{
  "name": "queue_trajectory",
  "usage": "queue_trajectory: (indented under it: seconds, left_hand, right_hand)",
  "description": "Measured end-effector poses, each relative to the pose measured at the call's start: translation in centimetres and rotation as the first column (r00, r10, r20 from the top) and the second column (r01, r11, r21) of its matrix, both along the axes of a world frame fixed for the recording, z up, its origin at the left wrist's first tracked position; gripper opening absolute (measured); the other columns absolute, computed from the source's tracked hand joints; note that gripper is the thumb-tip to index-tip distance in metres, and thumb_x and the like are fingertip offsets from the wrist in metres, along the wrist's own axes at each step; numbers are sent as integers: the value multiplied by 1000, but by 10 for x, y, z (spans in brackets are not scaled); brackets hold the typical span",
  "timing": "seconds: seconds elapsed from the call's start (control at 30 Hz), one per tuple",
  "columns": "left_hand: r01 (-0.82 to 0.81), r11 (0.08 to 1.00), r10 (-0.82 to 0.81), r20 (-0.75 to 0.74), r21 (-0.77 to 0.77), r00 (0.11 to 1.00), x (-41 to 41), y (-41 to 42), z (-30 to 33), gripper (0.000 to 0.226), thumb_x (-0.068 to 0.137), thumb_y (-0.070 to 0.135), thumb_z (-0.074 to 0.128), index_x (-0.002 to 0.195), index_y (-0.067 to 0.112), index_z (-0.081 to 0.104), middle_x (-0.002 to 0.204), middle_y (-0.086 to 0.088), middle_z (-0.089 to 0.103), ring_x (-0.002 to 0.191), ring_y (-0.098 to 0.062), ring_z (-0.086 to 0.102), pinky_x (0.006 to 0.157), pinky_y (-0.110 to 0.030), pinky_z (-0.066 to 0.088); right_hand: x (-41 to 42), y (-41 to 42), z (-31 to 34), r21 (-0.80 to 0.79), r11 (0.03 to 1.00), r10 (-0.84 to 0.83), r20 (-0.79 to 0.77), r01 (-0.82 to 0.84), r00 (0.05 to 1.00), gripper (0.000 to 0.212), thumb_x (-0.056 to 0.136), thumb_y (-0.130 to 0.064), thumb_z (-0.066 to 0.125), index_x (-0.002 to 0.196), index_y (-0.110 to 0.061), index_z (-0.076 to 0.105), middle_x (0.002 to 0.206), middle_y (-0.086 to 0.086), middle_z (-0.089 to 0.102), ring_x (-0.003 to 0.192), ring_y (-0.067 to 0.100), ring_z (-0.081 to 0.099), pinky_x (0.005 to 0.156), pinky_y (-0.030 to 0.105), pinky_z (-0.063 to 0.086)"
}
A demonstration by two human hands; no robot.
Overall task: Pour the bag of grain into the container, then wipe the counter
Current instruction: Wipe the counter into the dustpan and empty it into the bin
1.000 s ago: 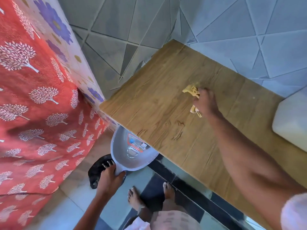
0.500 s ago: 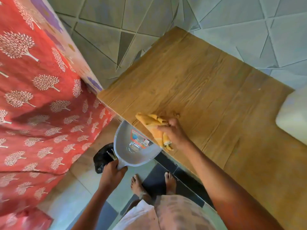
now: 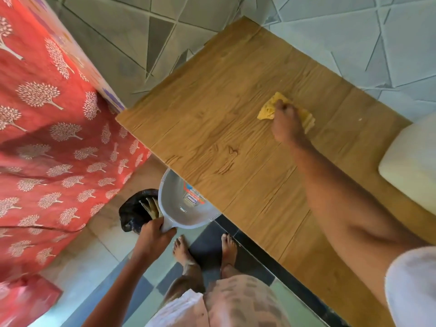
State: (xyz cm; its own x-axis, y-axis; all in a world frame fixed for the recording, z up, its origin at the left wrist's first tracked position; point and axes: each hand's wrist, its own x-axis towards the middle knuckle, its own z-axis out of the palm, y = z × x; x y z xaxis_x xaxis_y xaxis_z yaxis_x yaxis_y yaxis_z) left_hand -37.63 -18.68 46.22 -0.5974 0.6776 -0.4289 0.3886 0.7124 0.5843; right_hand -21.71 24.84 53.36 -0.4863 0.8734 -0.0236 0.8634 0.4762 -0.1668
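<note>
Wiping step in hand. Right hand point(image 3: 286, 122) presses a crumpled yellow cloth point(image 3: 267, 109) on the wood-grain counter point(image 3: 212, 128) toward 1 o'clock, fingers curled on the cloth. Left hand point(image 3: 153, 237) grips the handle of a grey plastic dustpan point(image 3: 179, 208), held under the counter edge at 7 o'clock; pan looks empty apart from its label. Next move probably calls for dragging the cloth to that edge. White rounded container point(image 3: 410, 166) at 3 o'clock, contents hidden. Grain bag not visible.

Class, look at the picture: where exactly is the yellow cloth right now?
In the head view, the yellow cloth lies on the wooden counter, under the right hand, left of the white container.
</note>
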Motion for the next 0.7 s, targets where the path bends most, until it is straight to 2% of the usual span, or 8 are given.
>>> queue_trajectory:
  seconds: [0.1, 0.17, 0.3, 0.37, 0.43, 0.53, 0.63, 0.7]
  left_hand:
    - [-8, 1000, 8, 2, 9, 1000, 11, 4, 7, 50, 79, 9, 79, 54, 27, 40, 49, 13, 45, 46, -7, 40, 46, -26, 28]
    - [-1, 1000, 1, 1, 7, 1000, 15, 4, 9, 52, 79, 7, 78, 53, 28, 39, 48, 15, 43, 45, -7, 40, 46, -26, 28]
    - [-12, 1000, 12, 2, 2, 1000, 24, 5, 10, 46, 79, 5, 74, 53, 25, 42, 47, 14, 44, 47, -20, 46, 43, -25, 30]
    - [-2, 1000, 2, 2, 3, 1000, 31, 6, 8, 46, 79, 6, 76, 55, 25, 42, 47, 14, 45, 43, -8, 43, 43, -21, 28]
    - [-5, 1000, 5, -8, -5, 1000, 36, 9, 9, 46, 78, 8, 79, 59, 25, 41, 47, 13, 44, 42, -5, 40, 43, -21, 27]
    - [-23, 1000, 23, -23, -9, 999, 41, 11, 8, 44, 78, 10, 80, 61, 24, 41, 49, 14, 43, 43, -4, 38, 44, -22, 26]
    - [-34, 999, 34, -16, -18, 999, 45, 12, 1, 38, 77, 11, 80, 63, 20, 45, 50, 11, 46, 45, -8, 40, 44, -27, 29]
    - [-34, 999, 34, -13, -21, 999, 47, 13, -2, 37, 77, 12, 79, 62, 19, 46, 51, 8, 47, 47, -15, 42, 46, -29, 30]
  right_hand:
    - [-17, -84, -6, 99, 962, 256, -7, -254, 967, 42, 83, 2, 51, 125, 9, 53, 103, 36, 60, 84, 47, 64, 67, 44, 52]
    - [-22, -150, -8, 64, 919, 395, -148, -390, 907, 39, 81, -2, 45, 116, 5, 59, 94, 30, 62, 69, 42, 64, 54, 39, 51]
    - [-15, -224, 11, -258, 808, 402, -417, -530, 815, 46, 83, -3, 49, 128, 0, 53, 115, 25, 62, 96, 42, 63, 76, 45, 54]
    - [-5, -217, 26, -251, 847, 289, -523, -469, 802, 48, 82, -6, 43, 129, 3, 53, 115, 25, 62, 97, 41, 63, 78, 45, 53]
    - [10, -185, 37, -129, 922, 238, -553, -364, 799, 49, 78, 3, 49, 127, 4, 53, 112, 25, 62, 90, 41, 65, 72, 42, 54]
    - [39, -110, 46, 75, 974, 227, -433, -216, 872, 52, 75, 11, 59, 126, 3, 53, 112, 23, 60, 82, 37, 65, 62, 37, 50]
    - [67, -12, 39, 120, 992, 71, -278, -38, 958, 32, 96, -18, 52, 127, -9, 52, 122, 18, 58, 97, 35, 62, 70, 35, 43]
    - [88, 44, 25, 61, 992, -100, -204, 115, 974, 38, 101, -35, 38, 129, -12, 53, 125, 18, 57, 109, 35, 57, 83, 36, 44]
